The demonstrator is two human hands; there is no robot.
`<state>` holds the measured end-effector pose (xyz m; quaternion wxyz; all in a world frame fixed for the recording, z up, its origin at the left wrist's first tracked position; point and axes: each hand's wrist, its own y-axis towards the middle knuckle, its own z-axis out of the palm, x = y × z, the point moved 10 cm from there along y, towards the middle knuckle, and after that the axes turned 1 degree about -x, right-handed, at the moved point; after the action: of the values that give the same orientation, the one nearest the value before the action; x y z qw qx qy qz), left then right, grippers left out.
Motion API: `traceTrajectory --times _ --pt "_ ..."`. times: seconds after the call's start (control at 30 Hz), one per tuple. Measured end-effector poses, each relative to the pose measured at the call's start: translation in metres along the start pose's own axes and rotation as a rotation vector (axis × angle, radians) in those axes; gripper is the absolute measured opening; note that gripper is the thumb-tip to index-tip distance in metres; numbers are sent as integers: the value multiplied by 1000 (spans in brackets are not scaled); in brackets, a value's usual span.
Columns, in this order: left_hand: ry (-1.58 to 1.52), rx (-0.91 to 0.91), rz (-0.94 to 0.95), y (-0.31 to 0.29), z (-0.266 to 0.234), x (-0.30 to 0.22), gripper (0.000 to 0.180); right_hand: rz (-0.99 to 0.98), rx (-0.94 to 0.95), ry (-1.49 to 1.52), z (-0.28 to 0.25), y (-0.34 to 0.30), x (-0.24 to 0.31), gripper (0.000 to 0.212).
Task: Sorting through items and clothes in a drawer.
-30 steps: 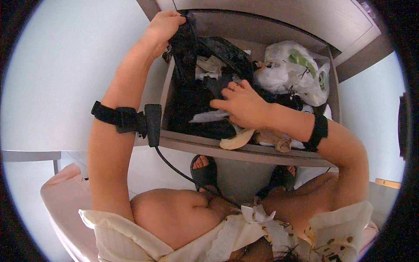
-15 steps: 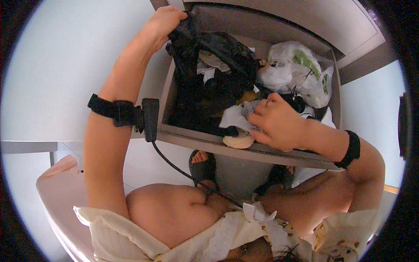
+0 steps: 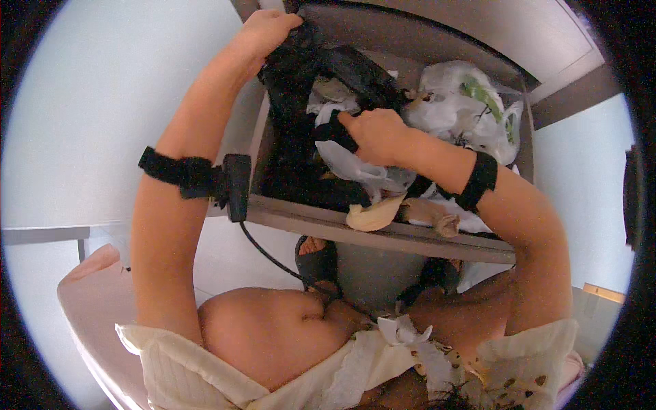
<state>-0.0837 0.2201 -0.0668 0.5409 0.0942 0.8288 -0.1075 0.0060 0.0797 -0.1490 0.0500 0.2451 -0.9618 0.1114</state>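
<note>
My left hand (image 3: pixel 268 33) is closed on the gathered top of a black plastic bag (image 3: pixel 290 72) at the back left of an open drawer (image 3: pixel 321 220). The bag's mouth gapes toward the middle, with white and dark items inside. My right hand (image 3: pixel 377 137) reaches over the drawer, its fingers bunched around a black cloth-like item (image 3: pixel 333 131) at the bag's opening. A translucent plastic piece (image 3: pixel 355 166) hangs below that hand. Under it, at the drawer's front edge, lie a cream-coloured cloth-like piece (image 3: pixel 374 213) and a brownish bundle (image 3: pixel 434 217).
At the drawer's back right sits a translucent plastic bag (image 3: pixel 471 102) with something green on it. A pale wall or panel (image 3: pixel 109 102) stands on the left. My knees and sandalled feet (image 3: pixel 316 256) are below the drawer front. A black cable (image 3: pixel 266 254) runs from my left forearm.
My right hand has moved left and away from me, from the drawer's front to the black bag's opening. The cream piece and brownish bundle are now uncovered. My left hand has barely shifted.
</note>
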Motion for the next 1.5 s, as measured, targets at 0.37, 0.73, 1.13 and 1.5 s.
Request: traceTrajectory --times 0.37,0.73,1.13,1.5 --pt "115 24 -34 -10 -3 9 19 -6 -464 114 -80 -33 -20 24" --pt "331 129 29 -30 20 -14 49 472 -886 432 -135 -106 -194 27" --pt "603 253 217 -41 31 -22 76 -115 -398 498 -64 -74 -21 59" --pt "814 224 223 -38 31 -6 69 265 -245 944 -46 -89 -105 32"
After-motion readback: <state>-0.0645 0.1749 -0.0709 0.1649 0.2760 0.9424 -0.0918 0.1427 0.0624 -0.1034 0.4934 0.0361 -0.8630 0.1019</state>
